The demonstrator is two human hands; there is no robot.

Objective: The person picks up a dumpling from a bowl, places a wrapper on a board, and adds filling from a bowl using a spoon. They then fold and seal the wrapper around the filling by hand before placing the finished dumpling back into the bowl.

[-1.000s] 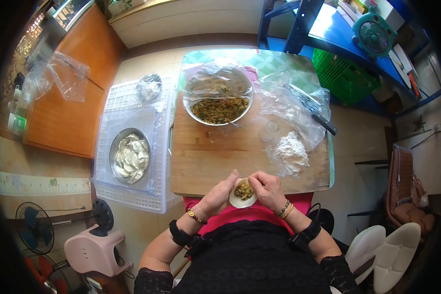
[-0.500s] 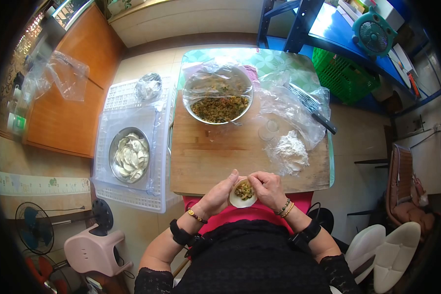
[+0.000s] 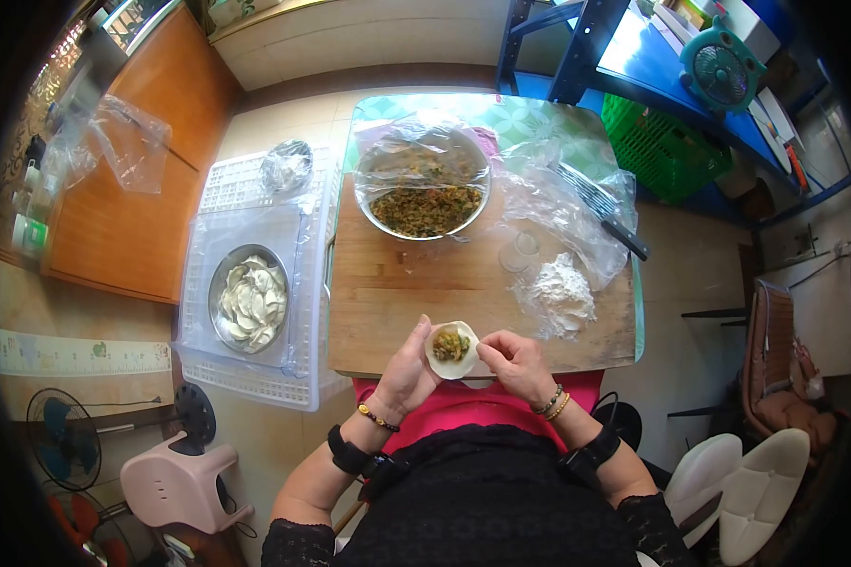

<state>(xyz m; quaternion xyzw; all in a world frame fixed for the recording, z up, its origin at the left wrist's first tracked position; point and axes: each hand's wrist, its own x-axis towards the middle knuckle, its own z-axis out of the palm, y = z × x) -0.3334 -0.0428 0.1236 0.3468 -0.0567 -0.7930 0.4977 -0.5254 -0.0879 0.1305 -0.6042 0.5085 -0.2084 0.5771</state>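
Note:
A round dumpling wrapper (image 3: 456, 370) lies open near the table's front edge, with a mound of chopped filling (image 3: 451, 346) in its middle. My left hand (image 3: 407, 378) supports it from the left and beneath, thumb up by its rim. At the wrapper's right edge, my right hand (image 3: 518, 367) pinches the dough between thumb and fingertips. Beyond my hands, a large metal bowl (image 3: 486, 194) of the same chopped filling stands on the wooden board (image 3: 397, 302), partly covered by plastic film.
Loose flour (image 3: 563, 295) and a small clear glass (image 3: 517, 253) are on the board's right side, near a plastic bag (image 3: 577, 222) and a black-handled utensil (image 3: 624, 238). To the left, a metal bowl (image 3: 284, 331) of folded dumplings sits on a white crate (image 3: 219, 197).
The wrapper has moved slightly left and up and sits flatter and more open. My left hand has shifted with it, and my right hand is now at its right edge only.

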